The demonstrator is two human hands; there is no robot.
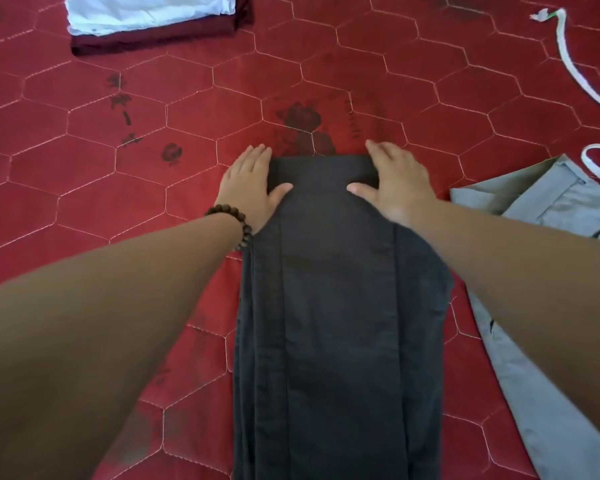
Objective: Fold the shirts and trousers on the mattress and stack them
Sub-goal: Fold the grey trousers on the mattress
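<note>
Dark grey trousers (333,306) lie lengthwise on the red quilted mattress (118,188), folded into a long narrow strip running away from me. My left hand (250,187) lies flat at the far left corner of the strip, fingers straight, thumb on the cloth. My right hand (392,183) presses flat on the far right corner, thumb pointing inward. A bead bracelet sits on my left wrist. At the far left, a stack of folded clothes (153,22) has a white garment on top of a maroon one.
Light grey trousers (541,209) lie unfolded on the right, reaching toward the near right corner. A white strap or cord (568,60) curls along the far right edge. Dark printed marks show on the mattress cover.
</note>
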